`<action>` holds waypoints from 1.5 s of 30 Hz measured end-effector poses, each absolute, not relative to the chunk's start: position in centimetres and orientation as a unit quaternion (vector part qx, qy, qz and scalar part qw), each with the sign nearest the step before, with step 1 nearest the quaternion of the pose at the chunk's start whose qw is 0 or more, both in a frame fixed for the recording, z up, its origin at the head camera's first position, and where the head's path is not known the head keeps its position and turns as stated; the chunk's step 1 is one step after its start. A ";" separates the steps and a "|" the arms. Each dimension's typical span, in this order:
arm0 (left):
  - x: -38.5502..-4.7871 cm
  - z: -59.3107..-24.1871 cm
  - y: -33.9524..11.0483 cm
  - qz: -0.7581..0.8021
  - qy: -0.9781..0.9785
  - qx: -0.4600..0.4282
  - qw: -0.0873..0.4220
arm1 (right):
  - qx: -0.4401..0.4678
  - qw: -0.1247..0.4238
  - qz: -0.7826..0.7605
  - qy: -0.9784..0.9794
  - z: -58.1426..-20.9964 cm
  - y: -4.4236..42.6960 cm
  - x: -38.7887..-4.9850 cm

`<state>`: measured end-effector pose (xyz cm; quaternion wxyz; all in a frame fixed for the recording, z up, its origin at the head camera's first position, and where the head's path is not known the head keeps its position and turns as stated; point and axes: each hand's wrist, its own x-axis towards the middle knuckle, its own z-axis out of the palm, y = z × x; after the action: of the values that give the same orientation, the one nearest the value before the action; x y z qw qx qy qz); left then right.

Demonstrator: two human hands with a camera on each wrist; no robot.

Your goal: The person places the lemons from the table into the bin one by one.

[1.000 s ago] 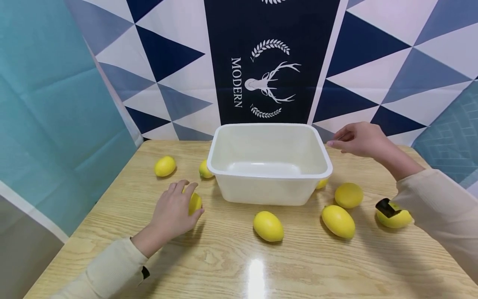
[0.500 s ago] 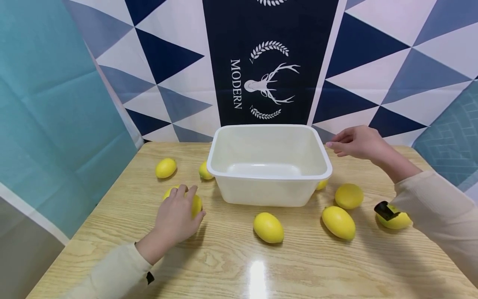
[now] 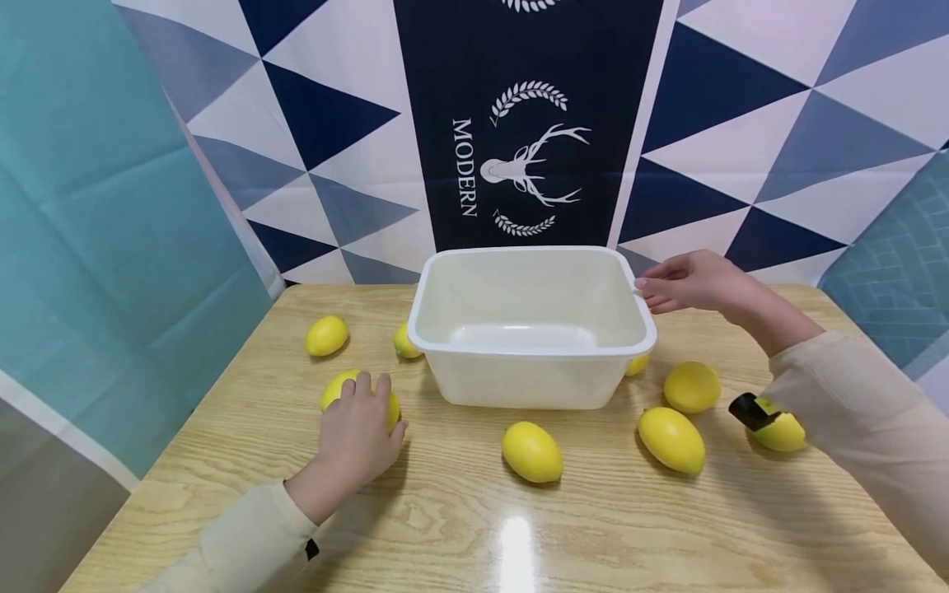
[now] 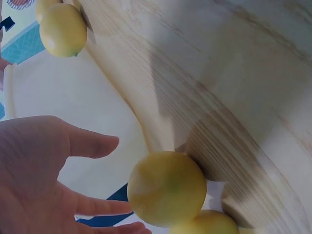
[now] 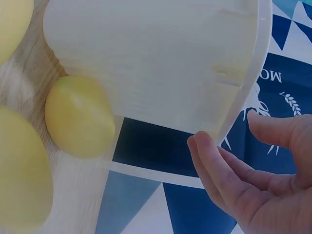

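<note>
In the head view my left hand (image 3: 363,432) is over a yellow lemon (image 3: 337,387), covering part of it. The left wrist view shows the thumb and fingers spread, with the fingertips beside that lemon (image 4: 168,190) and not wrapped round it. My right hand (image 3: 697,284) is at the right rim of a white plastic tub (image 3: 519,379). From the right wrist camera, its thumb and gently bent fingers lie apart near the tub's rim (image 5: 253,73); whether they touch it, I cannot tell. No lemon shows inside the tub.
Several lemons lie about the wooden table (image 3: 445,527): one front centre (image 3: 532,452), one far left (image 3: 326,336), one behind the tub's left side (image 3: 406,340), others on the right (image 3: 670,441). A patterned cloth (image 3: 341,123) hangs close behind the tub.
My left hand has shifted slightly right and down, uncovering more of the lemon beneath it. The right hand has moved left, up to the tub's rim. The tub and lemons stay in place.
</note>
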<state>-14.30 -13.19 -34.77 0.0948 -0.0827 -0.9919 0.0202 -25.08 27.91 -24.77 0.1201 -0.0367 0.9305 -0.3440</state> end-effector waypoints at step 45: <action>-16.9 -36.2 -15.3 -0.057 -0.960 -0.268 0.062 | 0.026 0.228 -0.538 0.811 -25.0 28.0 -26.7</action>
<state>-16.93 -15.28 -36.23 0.0615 -0.2676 -0.9599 -0.0573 -26.69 28.05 -25.04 0.2276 0.0259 0.8112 -0.5380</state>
